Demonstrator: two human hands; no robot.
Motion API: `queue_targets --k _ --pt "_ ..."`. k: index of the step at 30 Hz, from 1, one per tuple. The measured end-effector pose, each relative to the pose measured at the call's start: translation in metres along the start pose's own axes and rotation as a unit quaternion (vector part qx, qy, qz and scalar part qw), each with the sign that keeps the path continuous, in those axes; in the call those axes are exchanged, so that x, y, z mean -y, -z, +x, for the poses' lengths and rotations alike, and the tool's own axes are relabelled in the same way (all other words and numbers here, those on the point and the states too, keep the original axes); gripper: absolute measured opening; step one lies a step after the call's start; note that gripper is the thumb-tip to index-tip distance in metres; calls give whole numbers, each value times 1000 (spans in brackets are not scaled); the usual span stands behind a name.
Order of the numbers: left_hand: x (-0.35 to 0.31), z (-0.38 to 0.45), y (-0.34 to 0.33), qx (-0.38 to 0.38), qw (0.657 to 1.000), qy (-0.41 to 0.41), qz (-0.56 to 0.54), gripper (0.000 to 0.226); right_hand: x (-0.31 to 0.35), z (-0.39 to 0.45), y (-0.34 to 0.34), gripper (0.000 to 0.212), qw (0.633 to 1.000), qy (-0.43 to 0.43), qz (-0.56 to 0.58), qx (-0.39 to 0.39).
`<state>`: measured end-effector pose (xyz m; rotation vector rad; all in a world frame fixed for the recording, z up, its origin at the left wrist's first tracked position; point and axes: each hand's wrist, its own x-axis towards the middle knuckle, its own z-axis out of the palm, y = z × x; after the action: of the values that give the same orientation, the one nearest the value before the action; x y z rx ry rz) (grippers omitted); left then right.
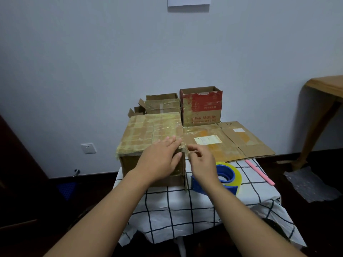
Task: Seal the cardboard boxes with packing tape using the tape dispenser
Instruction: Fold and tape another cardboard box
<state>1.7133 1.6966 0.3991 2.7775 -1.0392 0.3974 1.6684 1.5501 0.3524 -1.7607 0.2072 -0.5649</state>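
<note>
A closed cardboard box (148, 130), its top covered in yellowish tape, stands on the checked tablecloth (185, 204). My left hand (161, 160) lies flat with straight fingers over the box's near right corner, thumb on the front face. My right hand (202, 164) hovers just right of that corner with fingers curled, apparently pinching a loose tape end; the contact is hard to make out. The blue tape dispenser (226, 179) with its yellowish tape roll sits on the cloth behind my right wrist, partly hidden by it.
A flattened cardboard sheet (232, 141) with a label lies right of the box. An open red box (201, 106) and smaller open brown boxes (161, 105) stand at the back. A pink stick (259, 172) lies at the right. A wooden table (326, 89) stands far right.
</note>
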Motion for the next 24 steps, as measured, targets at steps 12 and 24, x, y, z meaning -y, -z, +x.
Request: queue_targets --k 12,24 --pt "-3 -9 13 8 998 37 -40 65 -13 -29 -14 68 986 24 -107 122" --pt "15 -41 11 -181 975 68 -108 81 -6 -20 -8 92 985 53 -155 59"
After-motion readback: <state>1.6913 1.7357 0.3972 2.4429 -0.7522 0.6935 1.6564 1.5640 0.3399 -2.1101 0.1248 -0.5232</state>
